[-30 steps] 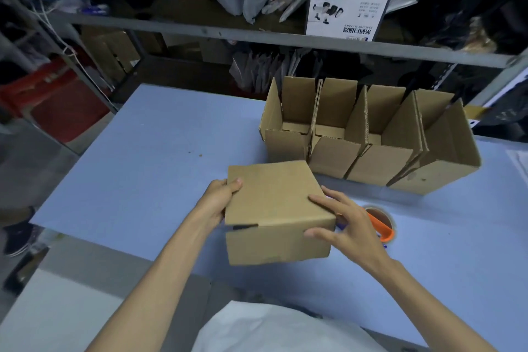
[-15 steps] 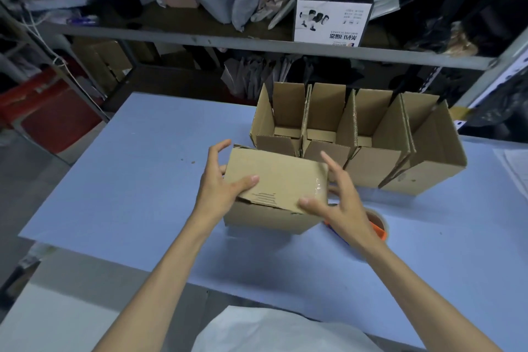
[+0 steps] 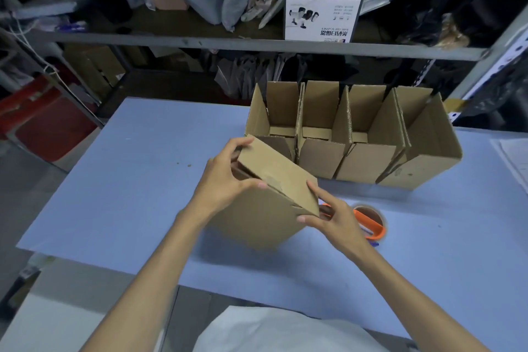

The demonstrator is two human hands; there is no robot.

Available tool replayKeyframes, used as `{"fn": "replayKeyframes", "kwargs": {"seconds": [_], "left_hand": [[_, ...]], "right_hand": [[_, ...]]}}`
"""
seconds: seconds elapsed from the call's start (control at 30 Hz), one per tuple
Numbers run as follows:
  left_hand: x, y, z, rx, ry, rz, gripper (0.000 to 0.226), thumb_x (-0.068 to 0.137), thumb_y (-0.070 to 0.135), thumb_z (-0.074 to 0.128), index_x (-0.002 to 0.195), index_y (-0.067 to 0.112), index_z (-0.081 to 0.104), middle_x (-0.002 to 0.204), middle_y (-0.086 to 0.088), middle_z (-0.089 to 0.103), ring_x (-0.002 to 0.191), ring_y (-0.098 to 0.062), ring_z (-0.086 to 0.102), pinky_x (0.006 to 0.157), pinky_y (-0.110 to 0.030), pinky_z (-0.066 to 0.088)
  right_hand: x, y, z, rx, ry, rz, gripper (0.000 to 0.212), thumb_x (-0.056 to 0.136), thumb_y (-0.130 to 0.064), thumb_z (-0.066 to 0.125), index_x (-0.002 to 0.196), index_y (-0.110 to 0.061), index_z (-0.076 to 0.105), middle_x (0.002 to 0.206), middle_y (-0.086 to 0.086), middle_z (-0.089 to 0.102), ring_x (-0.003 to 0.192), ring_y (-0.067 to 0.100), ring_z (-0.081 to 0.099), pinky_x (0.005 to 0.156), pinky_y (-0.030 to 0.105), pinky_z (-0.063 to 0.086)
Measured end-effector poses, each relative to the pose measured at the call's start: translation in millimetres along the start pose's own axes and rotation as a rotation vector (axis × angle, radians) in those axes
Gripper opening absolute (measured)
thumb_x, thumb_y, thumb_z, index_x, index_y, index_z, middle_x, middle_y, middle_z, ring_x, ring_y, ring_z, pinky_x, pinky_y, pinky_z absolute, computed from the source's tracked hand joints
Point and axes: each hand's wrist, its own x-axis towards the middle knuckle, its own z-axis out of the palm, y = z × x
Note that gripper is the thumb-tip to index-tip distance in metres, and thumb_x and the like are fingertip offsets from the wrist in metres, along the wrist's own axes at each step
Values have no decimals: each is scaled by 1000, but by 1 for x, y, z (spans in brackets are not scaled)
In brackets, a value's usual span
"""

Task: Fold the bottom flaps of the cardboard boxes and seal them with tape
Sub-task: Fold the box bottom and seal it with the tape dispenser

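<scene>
Two bare hands hold one cardboard box (image 3: 271, 203) tilted over the middle of a pale blue bench (image 3: 137, 180), seen from a camera on the person's head. The left hand (image 3: 225, 180) has its grip clamped on the box's upper left end, with fingers curled over the far edge and the thumb pressed on the near side. The right hand (image 3: 334, 217) has its grip pinched on the box's near right corner. The box's lower edge is close to the bench, but it is unclear whether it touches.

Just behind the held box, a row of four open boxes (image 3: 357, 157) stands side by side on the bench with the flaps upright. A tape roll (image 3: 368, 220) with an orange holder lies on the bench just beyond the right hand. Farther back, a metal shelf (image 3: 257, 44) carries a black and white printed carton (image 3: 323, 17).
</scene>
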Motion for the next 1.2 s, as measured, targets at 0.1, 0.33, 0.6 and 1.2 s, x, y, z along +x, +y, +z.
{"fn": "replayKeyframes", "kwargs": {"seconds": [0.1, 0.33, 0.6, 1.2], "left_hand": [[11, 4, 12, 199, 110, 66, 40, 77, 33, 77, 112, 31, 60, 106, 15, 61, 96, -3, 52, 81, -19, 41], [45, 31, 27, 291, -112, 193, 11, 86, 21, 69, 96, 19, 66, 98, 3, 62, 94, -10, 53, 84, -24, 43], [36, 37, 26, 370, -155, 263, 8, 81, 22, 73, 83, 24, 66, 82, 17, 60, 84, 1, 54, 71, -14, 39], [68, -36, 113, 428, -395, 33, 29, 84, 20, 71, 112, 24, 66, 115, -4, 51, 116, -23, 41, 104, -40, 30]], "right_hand": [[-1, 1, 10, -184, 109, -8, 67, 83, -37, 71, 143, -29, 42, 83, -19, 53, 70, -11, 54, 62, 5, 40], [-6, -5, 12, -519, 9, -2, 56, 99, -40, 42, 147, -14, 29, 80, 14, 63, 72, 28, 61, 72, 44, 49], [-32, -7, 16, -846, -43, -41, 56, 95, -58, 31, 131, -19, 48, 87, 4, 65, 79, 24, 61, 67, 40, 46], [10, 29, 38, -435, 282, 201, 27, 91, -35, 58, 95, -14, 75, 81, 5, 71, 78, 25, 61, 64, 36, 47]]}}
